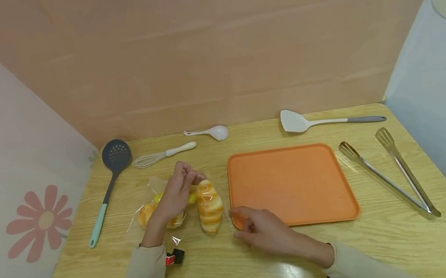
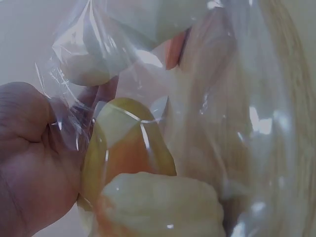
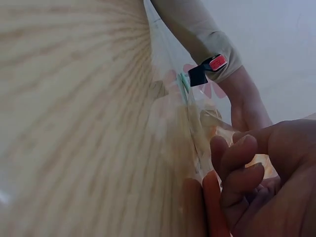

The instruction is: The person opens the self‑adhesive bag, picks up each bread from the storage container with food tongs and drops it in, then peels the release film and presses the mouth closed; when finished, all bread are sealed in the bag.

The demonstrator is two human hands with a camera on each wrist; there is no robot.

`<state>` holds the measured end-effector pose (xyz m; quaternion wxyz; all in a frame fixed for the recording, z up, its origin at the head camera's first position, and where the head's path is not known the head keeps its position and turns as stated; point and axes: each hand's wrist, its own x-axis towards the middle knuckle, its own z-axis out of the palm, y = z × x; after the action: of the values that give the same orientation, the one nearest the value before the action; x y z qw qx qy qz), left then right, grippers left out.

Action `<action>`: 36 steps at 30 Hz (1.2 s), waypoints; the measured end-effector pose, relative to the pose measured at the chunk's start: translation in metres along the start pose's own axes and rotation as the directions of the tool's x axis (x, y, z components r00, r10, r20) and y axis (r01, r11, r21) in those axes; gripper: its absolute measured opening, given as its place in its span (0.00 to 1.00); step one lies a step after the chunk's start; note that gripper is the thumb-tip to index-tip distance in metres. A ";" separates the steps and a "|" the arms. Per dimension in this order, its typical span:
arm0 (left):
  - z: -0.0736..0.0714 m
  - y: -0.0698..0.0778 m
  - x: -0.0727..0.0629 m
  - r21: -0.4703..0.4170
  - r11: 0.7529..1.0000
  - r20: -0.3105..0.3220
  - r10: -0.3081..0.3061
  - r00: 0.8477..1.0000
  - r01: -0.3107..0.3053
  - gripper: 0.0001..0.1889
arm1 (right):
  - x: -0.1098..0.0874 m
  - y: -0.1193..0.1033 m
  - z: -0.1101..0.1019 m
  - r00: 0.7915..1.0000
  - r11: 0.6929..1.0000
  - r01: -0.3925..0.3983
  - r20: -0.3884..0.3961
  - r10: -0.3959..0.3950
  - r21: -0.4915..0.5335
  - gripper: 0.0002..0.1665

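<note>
A clear plastic bag [image 1: 176, 239] lies on the table left of centre, with several bread-like pieces inside. The striped, long bread [image 1: 210, 208] lies at its right side; another orange-yellow bread [image 1: 146, 214] shows left of the forearm. My left hand [image 1: 176, 191] reaches over the bag and grips its film near the far edge with curled fingers. In the left wrist view, film and a pale bread [image 2: 163, 202] stand before the palm. My right hand [image 1: 264, 231] hovers by the tray's near left corner, thumb and forefinger apart, its other fingers curled [image 3: 242, 173].
An orange tray [image 1: 286, 187] lies right of the bag. Metal tongs [image 1: 405, 169] lie spread farther right. Along the back are a white spatula [image 1: 296, 122], a white ladle [image 1: 218, 133] and a whisk [image 1: 165, 155]. A dark skimmer [image 1: 116, 155] lies at left. Walls enclose three sides.
</note>
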<state>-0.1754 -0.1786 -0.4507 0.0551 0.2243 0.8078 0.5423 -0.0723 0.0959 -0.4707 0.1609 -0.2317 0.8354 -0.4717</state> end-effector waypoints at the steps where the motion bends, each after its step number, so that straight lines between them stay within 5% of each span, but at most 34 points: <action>1: 0.000 0.000 0.000 -0.001 1.000 0.001 0.006 1.000 -0.006 0.04 | 0.003 0.000 0.001 1.000 1.000 -0.011 -0.005 0.011 0.009 0.34; 11: -0.002 0.003 0.001 0.038 0.999 0.015 0.035 0.999 -0.036 0.05 | 0.027 -0.007 0.013 0.992 0.998 -0.015 -0.129 0.008 -0.059 0.02; 18: -0.009 0.011 -0.002 0.043 0.997 -0.018 0.071 0.997 -0.070 0.07 | 0.027 -0.010 0.004 0.978 0.997 0.065 -0.200 -0.055 0.043 0.07; 27: -0.016 0.029 -0.005 -0.140 0.987 -0.094 0.071 0.993 -0.083 0.11 | 0.026 -0.032 -0.022 0.972 0.961 0.120 -0.226 -0.063 0.250 0.12; 36: -0.021 0.044 -0.012 -0.275 0.941 -0.157 0.158 0.975 -0.197 0.12 | 0.028 -0.061 -0.043 0.909 0.842 0.335 -0.379 -0.172 0.422 0.17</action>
<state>-0.1582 -0.1883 -0.4045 -0.0159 0.2492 0.6981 0.6710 -0.1027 0.0842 -0.3976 0.0078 -0.2136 0.6691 -0.7118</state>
